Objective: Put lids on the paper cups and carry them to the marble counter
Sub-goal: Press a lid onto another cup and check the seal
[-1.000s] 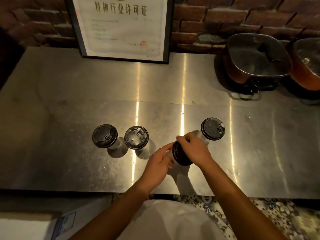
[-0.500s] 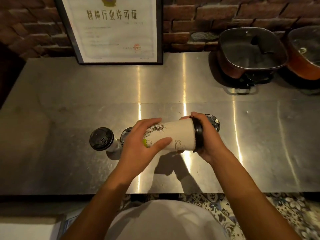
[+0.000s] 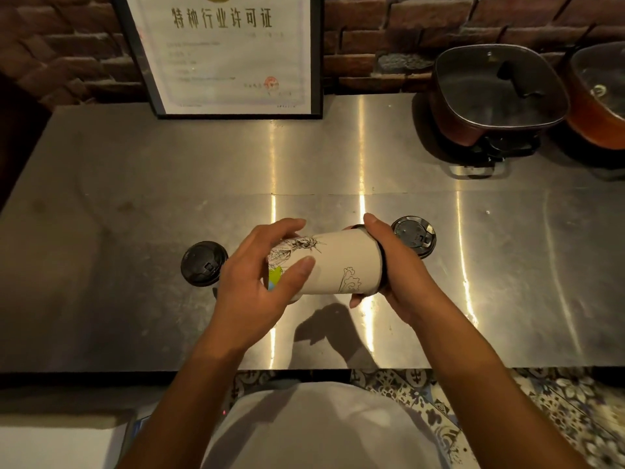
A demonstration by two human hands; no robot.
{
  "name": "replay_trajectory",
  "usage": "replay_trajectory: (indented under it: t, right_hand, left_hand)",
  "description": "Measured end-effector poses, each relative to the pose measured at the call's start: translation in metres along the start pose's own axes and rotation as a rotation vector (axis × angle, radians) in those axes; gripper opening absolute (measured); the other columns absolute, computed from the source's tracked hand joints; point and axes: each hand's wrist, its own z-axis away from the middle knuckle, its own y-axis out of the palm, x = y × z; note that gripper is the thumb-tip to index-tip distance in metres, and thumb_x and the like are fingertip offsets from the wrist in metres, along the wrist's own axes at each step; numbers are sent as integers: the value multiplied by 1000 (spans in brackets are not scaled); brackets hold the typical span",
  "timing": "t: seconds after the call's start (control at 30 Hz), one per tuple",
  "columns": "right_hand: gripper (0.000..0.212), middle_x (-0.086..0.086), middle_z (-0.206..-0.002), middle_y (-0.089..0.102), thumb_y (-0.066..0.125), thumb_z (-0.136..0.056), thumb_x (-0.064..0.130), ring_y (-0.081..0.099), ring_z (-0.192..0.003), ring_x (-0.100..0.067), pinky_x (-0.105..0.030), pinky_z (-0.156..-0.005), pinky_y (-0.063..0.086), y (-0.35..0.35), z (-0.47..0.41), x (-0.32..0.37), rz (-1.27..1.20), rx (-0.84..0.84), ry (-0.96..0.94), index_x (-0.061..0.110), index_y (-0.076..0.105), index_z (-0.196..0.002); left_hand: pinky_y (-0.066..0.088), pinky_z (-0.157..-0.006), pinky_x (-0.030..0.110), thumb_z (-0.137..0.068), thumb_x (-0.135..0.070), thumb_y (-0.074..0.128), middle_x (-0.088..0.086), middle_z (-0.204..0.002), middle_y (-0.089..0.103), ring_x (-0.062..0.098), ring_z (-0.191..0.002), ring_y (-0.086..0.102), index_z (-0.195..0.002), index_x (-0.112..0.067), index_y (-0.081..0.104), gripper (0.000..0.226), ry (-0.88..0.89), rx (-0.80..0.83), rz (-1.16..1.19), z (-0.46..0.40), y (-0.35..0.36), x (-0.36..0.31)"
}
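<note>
A white paper cup with line drawings lies on its side in the air above the steel table. My left hand grips its base end. My right hand is cupped over its black lid at the right end. Two more cups stand on the table with black lids on: one to the left of my hands, one to the right, partly behind my right hand. A third lidded cup seen earlier is hidden behind my left hand.
A framed certificate leans against the brick wall at the back. Two lidded electric pots stand at the back right. The table's front edge runs just before my body; patterned floor tiles show below.
The cup stood upright on the table a second ago with both hands at its lid. It has since been lifted and tipped on its side, and in the last half second has hardly moved.
</note>
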Motion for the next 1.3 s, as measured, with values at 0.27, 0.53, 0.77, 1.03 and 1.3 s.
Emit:
replay_trajectory:
  t: [0.27,0.53,0.77,1.03,1.3]
  right_hand:
    - [52,-6,-128,71,48,-87,65,64,-124,-37,-56,-97,52,37,11,18,-109,-4,-130,40,70,-126]
    - [42,-5,-94,75,43,-104,46,71,-75,-28,-34,-52,54,71,17,23,-98,-67,-143,15,72,-108]
    - [37,-17,-97,74,48,-100,46,71,-74,-41,-37,-54,54,86,16,38,2,-145,-277,19,72,-94]
    - [25,-4,-108,67,47,-98,32,70,-98,-25,-36,-59,60,74,22,32,116,-214,-769,22,63,-114]
    - [28,-7,-104,71,49,-97,44,73,-98,-33,-48,-67,59,63,13,39,-26,-188,-548,26,67,-109]
  left_hand:
    - [59,-79,22,-87,-44,65,-22,-122,52,7,-113,60,-123,-47,50,39,128,6,22,-5,-23,7]
    - [53,-58,17,-95,-48,45,-8,-109,59,8,-95,65,-116,-30,50,29,177,-63,7,-14,-47,14]
    - [53,-54,29,-99,-45,32,-2,-105,65,18,-92,66,-110,-24,56,34,150,-256,87,-30,-44,9]
    - [52,-53,39,-106,-31,36,-13,-95,69,23,-92,67,-86,-44,64,37,-72,-249,331,-47,-36,-24]
    - [53,-53,22,-98,-56,43,-12,-101,65,16,-92,69,-104,-35,58,26,-52,-79,213,-56,-43,-28]
